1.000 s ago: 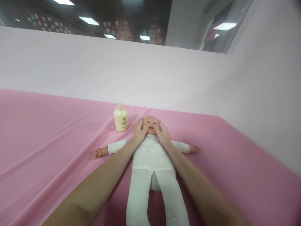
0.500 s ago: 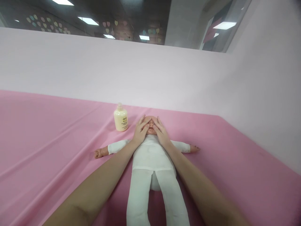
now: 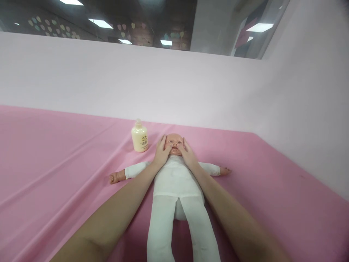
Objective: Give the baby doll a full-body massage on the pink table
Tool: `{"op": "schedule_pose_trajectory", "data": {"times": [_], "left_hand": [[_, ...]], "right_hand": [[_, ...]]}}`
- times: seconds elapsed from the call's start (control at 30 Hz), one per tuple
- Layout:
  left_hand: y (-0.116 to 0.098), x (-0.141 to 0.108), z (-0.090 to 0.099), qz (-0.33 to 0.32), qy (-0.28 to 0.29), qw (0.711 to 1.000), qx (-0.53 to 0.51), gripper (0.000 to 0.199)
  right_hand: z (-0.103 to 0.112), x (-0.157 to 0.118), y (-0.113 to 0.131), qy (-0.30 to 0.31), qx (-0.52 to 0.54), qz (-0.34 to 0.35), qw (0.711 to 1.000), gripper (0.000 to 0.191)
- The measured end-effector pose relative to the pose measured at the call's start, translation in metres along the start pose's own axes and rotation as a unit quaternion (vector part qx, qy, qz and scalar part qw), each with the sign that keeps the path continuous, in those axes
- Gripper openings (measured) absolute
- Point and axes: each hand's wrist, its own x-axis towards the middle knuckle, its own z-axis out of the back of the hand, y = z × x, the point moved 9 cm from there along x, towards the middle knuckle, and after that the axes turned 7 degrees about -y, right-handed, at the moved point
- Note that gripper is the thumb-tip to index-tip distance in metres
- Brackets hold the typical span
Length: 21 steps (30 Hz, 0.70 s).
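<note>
A baby doll in white cloth lies on its back, arms spread to the sides and its head away from me. My left hand rests against the left side of the doll's head, fingers stretched along it and thumb on the cheek near the mouth. On the opposite side my right hand lies the same way, thumb on the other cheek. Both hands are open and flat against the head, not closed round it. The doll's eyes, nose and forehead show between them; the sides of its head are covered.
A pale yellow pump bottle stands left of the doll's head. Pink cloth with folds on the left covers the surface. Behind it rises a white wall with a window above.
The fingers of both hands have drawn outward from the doll's forehead and eyes to the sides of its head, uncovering the eyes. My thumbs stay on its cheeks.
</note>
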Motion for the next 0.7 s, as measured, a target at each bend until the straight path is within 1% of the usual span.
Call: {"op": "schedule_pose_trajectory", "data": {"times": [0.1,0.17,0.23,0.3,0.37,0.43,0.5,0.57,0.7], "left_hand": [[0.01,0.001,0.0,0.057,-0.003,0.998,-0.028,0.07],[0.012,0.001,0.001,0.075,-0.004,0.996,-0.042,0.069],[0.006,0.001,0.002,0.053,-0.002,0.998,-0.042,0.065],[-0.006,0.0,0.003,0.003,0.006,0.999,-0.035,0.055],[-0.019,-0.002,0.003,-0.045,0.013,0.998,-0.031,0.046],[-0.027,-0.004,0.004,-0.072,0.015,0.997,-0.032,0.04],[-0.033,-0.005,0.004,-0.089,0.018,0.995,-0.03,0.036],[-0.036,-0.006,0.004,-0.1,0.021,0.994,-0.026,0.035],[-0.037,-0.006,0.005,-0.1,0.017,0.995,-0.02,0.036]], "right_hand": [[0.001,0.001,-0.006,-0.008,-0.013,-0.025,1.0,0.099],[0.001,0.001,-0.007,-0.012,-0.013,-0.03,0.999,0.099],[0.001,0.001,-0.005,-0.011,-0.008,-0.024,1.0,0.097],[0.0,0.0,0.0,-0.005,-0.003,0.0,1.0,0.094],[-0.001,-0.002,0.01,0.007,-0.001,0.043,0.999,0.087],[-0.003,-0.005,0.021,0.021,-0.008,0.093,0.995,0.074],[-0.004,-0.008,0.031,0.031,-0.018,0.133,0.99,0.062],[-0.005,-0.011,0.037,0.036,-0.023,0.151,0.988,0.057],[-0.004,-0.011,0.036,0.035,-0.023,0.139,0.989,0.057]]}}
